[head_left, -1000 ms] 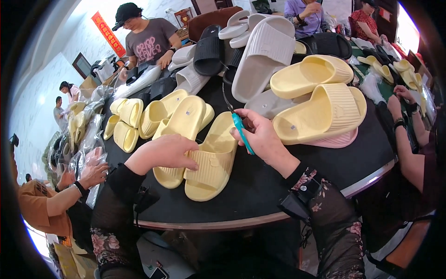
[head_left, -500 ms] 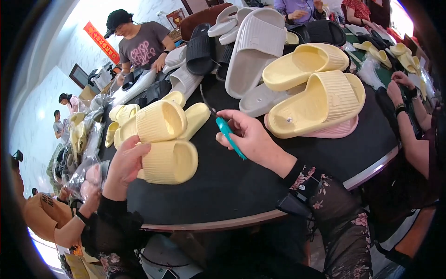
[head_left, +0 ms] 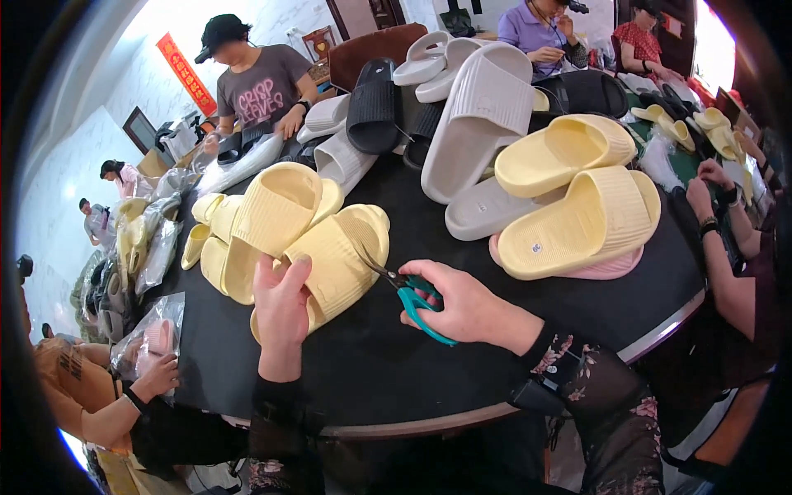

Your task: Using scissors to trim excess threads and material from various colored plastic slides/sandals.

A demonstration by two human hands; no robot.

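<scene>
My left hand (head_left: 282,318) is closed on a pale yellow slide slipper (head_left: 337,260), its thumb and fingers pressing at the ribbed strap. A second yellow slide (head_left: 268,210) lies tight against it on the far left side. My right hand (head_left: 478,307) is closed around small scissors (head_left: 425,318) with teal loop handles. Their dark blades are parted, and the tips reach the edge of the held slipper's strap. Whether a thread lies between the blades is too small to tell.
Grey slides (head_left: 474,124), black slides (head_left: 375,107) and a yellow pair (head_left: 577,214) over a pink one (head_left: 610,262) are heaped on the black table (head_left: 396,371). Bagged slippers (head_left: 136,239) lie at the left. Co-workers sit around, one person's hand (head_left: 157,375) holding a bagged pink slipper.
My left hand has moved right and turned the yellow slippers. In my right hand the scissors have swung round, with their blades now parted at the strap. The view has shifted a little.
</scene>
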